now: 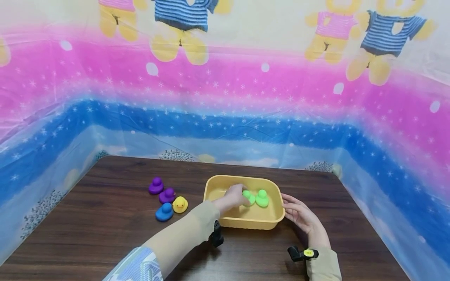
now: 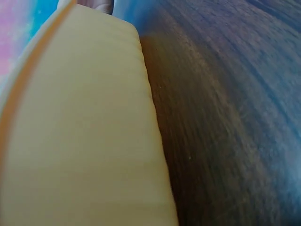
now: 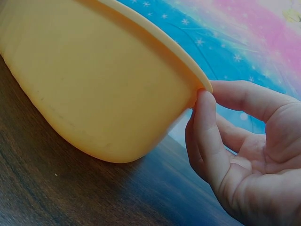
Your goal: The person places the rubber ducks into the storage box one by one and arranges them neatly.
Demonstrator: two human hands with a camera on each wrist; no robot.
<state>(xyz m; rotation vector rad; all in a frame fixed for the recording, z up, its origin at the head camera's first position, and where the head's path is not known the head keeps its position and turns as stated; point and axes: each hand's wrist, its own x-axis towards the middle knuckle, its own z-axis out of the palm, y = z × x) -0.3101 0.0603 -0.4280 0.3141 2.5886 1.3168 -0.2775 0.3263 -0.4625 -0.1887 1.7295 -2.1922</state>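
Note:
A yellow plastic bin (image 1: 239,223) stands on the table, with two light-green rubber ducks inside. My left hand (image 1: 234,195) reaches over its near wall and grips the left green duck (image 1: 249,198), partly covering it. Just to the right sits the other green duck (image 1: 262,199). At the bin's right end, my right hand (image 1: 302,214) pinches the rim between thumb and finger, as the right wrist view shows on the bin wall (image 3: 108,89). The left wrist view is filled mostly by the bin's outer side (image 2: 89,113); the left hand is out of that view.
Left of the bin on the dark wooden table (image 1: 88,226) lie two purple ducks (image 1: 156,186), a yellow duck (image 1: 180,205) and a blue duck (image 1: 164,212), grouped closely. A printed cloth (image 1: 218,125) hangs behind and along both sides.

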